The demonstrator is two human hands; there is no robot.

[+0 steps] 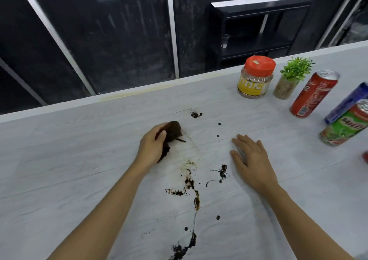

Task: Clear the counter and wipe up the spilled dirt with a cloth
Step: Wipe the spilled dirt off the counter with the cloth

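My left hand [152, 146] grips a bunched dark brown cloth [172, 133] and presses it on the pale counter [79, 160] near its middle. My right hand [252, 158] lies flat on the counter to the right of the cloth, fingers spread, holding nothing. Wet dark dirt [191, 182] streaks the counter between my arms and runs down toward the near edge, with a large smear [183, 247] at the bottom. Small dark spots [196, 115] lie beyond the cloth.
At the far right stand a jar with an orange lid [255, 77], a small potted plant [292, 78], a red can [313, 94], a blue can [348, 102] and a green Milo can [346, 124]. A black shelf [256, 31] stands behind the counter.
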